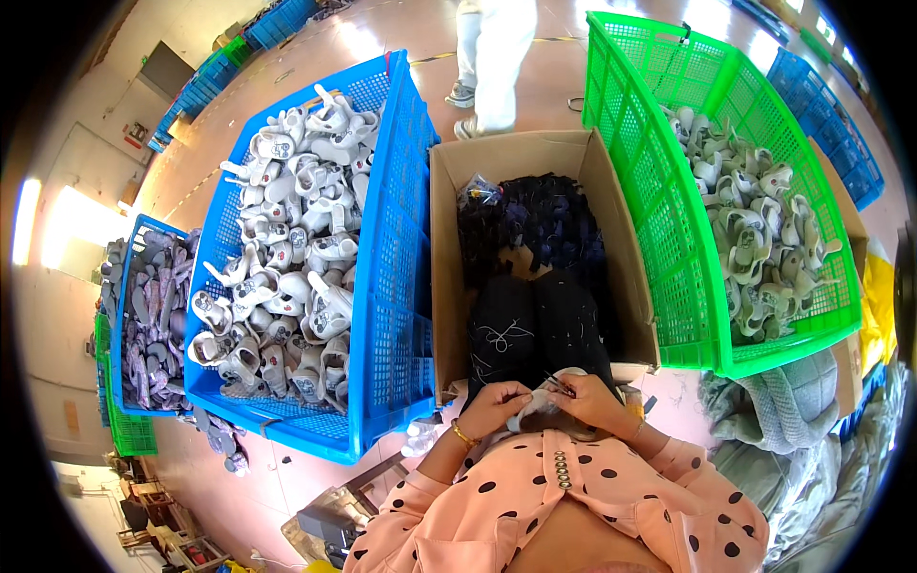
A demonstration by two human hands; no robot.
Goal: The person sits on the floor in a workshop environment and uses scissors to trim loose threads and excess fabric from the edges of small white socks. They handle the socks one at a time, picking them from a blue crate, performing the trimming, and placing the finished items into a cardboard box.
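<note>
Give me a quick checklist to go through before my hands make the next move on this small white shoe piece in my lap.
1. Left hand on the white shoe piece: ok, its fingers pinch the piece's left side.
2. Right hand on the piece: ok, it touches the right side, with a thin dark tool at its fingertips.
3. What the tool is: cannot tell, too small.
4. Piece steady over the lap: ok, it sits between both hands above the dark trousers.
5. Blue crate of white shoes at the left: ok, full and close by.
6. Cardboard box ahead: ok, open, dark pieces inside.
</note>
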